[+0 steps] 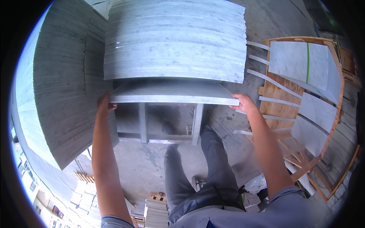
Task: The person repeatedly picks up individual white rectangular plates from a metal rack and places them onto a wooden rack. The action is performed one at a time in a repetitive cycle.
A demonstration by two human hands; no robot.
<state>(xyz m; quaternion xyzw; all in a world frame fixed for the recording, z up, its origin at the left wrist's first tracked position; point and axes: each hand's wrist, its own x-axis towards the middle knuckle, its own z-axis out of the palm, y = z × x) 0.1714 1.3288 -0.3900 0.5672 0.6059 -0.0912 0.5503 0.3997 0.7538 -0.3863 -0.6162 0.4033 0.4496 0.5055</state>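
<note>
A pale grey stone slab (175, 99) lies level in front of me, its long near edge facing me. My left hand (104, 103) is closed round its left end, partly hidden beside the tall stack. At the other end my right hand (244, 103) grips the corner, fingers below the edge. Just beyond the slab rises a stack of similar slabs (175, 41), whose layered edges face me. Beneath the held slab, two metal bars (197, 121) of a frame run toward me; whether the slab touches them I cannot tell.
Another tall stack of slabs (64, 76) stands close on my left. At right, a wooden crate (283, 91) holds white veined stone pieces (298, 62), with pale straps (277, 84) sticking out toward me. Stacked pieces (156, 209) and a small pallet (84, 177) lie near my legs and lower left.
</note>
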